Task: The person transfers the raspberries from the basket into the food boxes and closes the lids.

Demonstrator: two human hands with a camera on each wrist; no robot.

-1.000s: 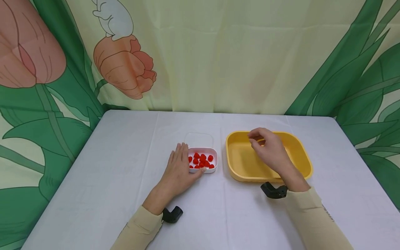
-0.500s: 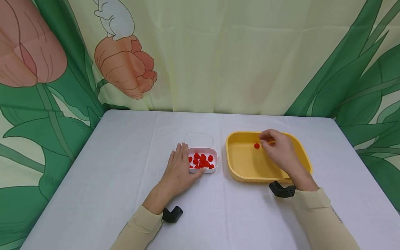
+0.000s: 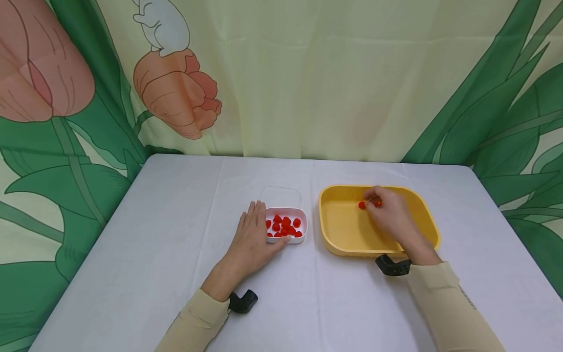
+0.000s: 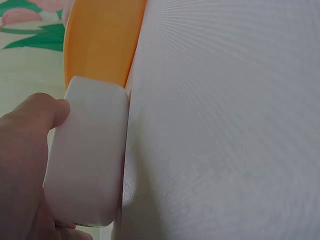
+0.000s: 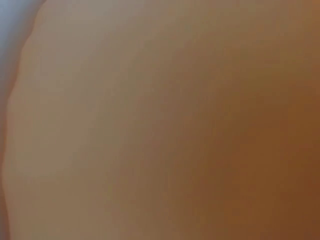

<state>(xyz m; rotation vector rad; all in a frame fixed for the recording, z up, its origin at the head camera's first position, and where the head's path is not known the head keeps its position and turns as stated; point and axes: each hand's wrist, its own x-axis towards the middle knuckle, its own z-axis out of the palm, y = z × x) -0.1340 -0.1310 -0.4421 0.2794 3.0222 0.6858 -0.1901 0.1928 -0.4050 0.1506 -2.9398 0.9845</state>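
My left hand (image 3: 250, 244) lies along the left side of a small white box (image 3: 297, 240), fingers straight and together, thumb at its near side. Several small red balls (image 3: 286, 222) lie inside this box. In the left wrist view, the thumb (image 4: 61, 111) touches the white box (image 4: 90, 155) at its upper edge. Over the yellow tray (image 3: 338, 252), my right hand (image 3: 391, 215) pinches a red ball (image 3: 379, 203) between thumb and fingers. Another red ball (image 3: 361, 205) lies in the tray just left of the fingertips. The right wrist view is a blur.
A clear lid-like piece (image 3: 281, 195) lies behind the white box. White cloth (image 3: 154, 244) covers the table, and a printed curtain (image 3: 308, 88) hangs behind its far edge. The tray stands a short gap to the right of the box.
My right hand has moved right within the tray, uncovering one red ball, and a second red ball now shows at its fingertips. The left hand and box have stayed still.
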